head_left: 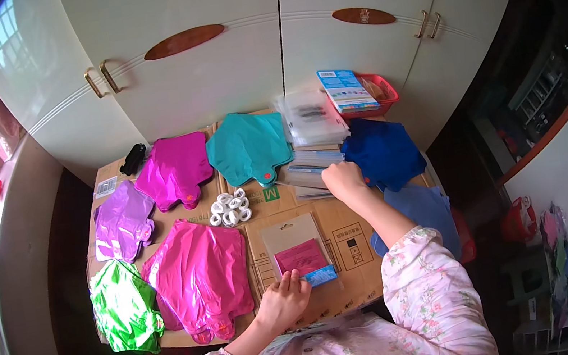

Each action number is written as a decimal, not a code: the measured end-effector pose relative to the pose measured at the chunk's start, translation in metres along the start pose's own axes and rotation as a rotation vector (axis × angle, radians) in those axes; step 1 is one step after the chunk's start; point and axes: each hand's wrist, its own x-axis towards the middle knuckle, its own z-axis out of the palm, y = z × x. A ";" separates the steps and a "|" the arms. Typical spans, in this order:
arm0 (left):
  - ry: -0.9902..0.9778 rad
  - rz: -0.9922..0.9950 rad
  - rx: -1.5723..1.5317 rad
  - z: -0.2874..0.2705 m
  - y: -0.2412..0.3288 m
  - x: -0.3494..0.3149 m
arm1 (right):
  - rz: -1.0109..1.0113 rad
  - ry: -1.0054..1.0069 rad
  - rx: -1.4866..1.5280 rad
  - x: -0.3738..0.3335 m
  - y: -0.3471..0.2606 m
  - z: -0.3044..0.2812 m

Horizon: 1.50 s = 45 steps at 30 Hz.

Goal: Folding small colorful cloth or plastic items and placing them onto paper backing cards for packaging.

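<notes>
The white wardrobe point(227, 84) bears 4 handles point(109, 77) and 2 brown plaques point(184, 42).

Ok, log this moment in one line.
Left hand: touching clear rectangular packet with magenta contents | Right hand: at stacked clear plastic sleeves | Nearby: piled white rings, teal foil pieces
</notes>
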 end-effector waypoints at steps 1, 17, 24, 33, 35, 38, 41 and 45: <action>0.005 -0.008 -0.017 0.000 0.000 0.001 | 0.003 0.164 0.048 -0.007 0.000 0.000; 0.062 -0.104 -0.094 0.002 0.003 -0.002 | -0.007 -0.352 1.443 -0.263 -0.082 0.013; 0.052 -0.110 -0.111 -0.002 0.005 -0.005 | 0.151 -0.005 1.271 -0.250 -0.105 0.031; -0.095 -0.021 -0.066 -0.013 0.004 0.003 | 0.113 0.226 0.999 -0.226 -0.099 0.035; -0.085 -0.023 -0.063 -0.014 0.005 0.006 | 0.068 0.226 0.936 -0.223 -0.096 0.040; -0.092 -0.022 -0.096 -0.014 0.005 0.002 | -0.069 0.056 0.910 -0.227 -0.083 0.022; -0.095 -0.012 -0.125 -0.012 0.002 -0.001 | -0.185 -0.017 0.881 -0.231 -0.072 0.028; -0.096 0.014 -0.104 -0.010 0.002 0.000 | -0.127 0.129 0.845 -0.221 -0.072 0.039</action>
